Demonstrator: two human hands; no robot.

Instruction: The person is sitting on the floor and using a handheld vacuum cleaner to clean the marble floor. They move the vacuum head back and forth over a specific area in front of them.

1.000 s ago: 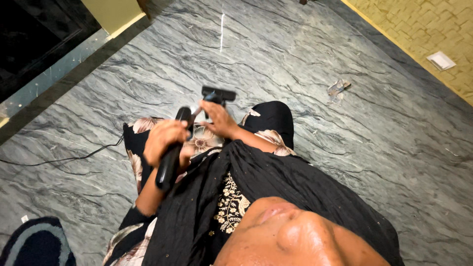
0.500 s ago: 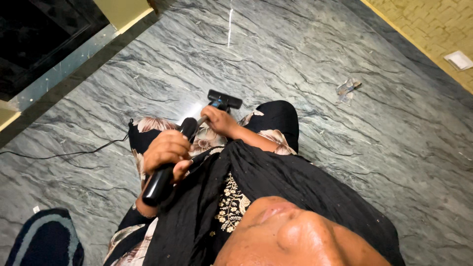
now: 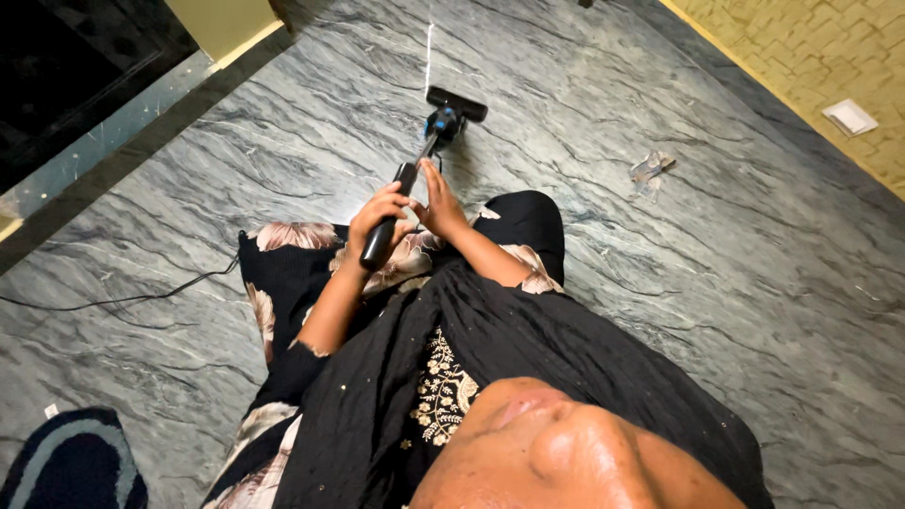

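Note:
My left hand (image 3: 377, 219) is wrapped around the black handle of a stick vacuum (image 3: 407, 179). My right hand (image 3: 439, 200) rests on the wand just beside it, fingers along the tube. The wand runs forward to a black floor brush with a blue joint (image 3: 456, 104), which lies flat on the grey marble floor (image 3: 603, 85). Both hands are in front of my lap, above black floral clothing (image 3: 283, 273).
A thin black cable (image 3: 123, 300) trails across the floor at the left. A crumpled clear wrapper (image 3: 652, 170) lies to the right of the brush. A dark blue rug (image 3: 71, 467) is at the bottom left, a dark glass panel (image 3: 66, 75) top left, a yellow wall with a white plate (image 3: 848, 118) top right.
The brush head has slid forward across the floor, away from my lap. Both hands have moved forward along with the wand, closer together.

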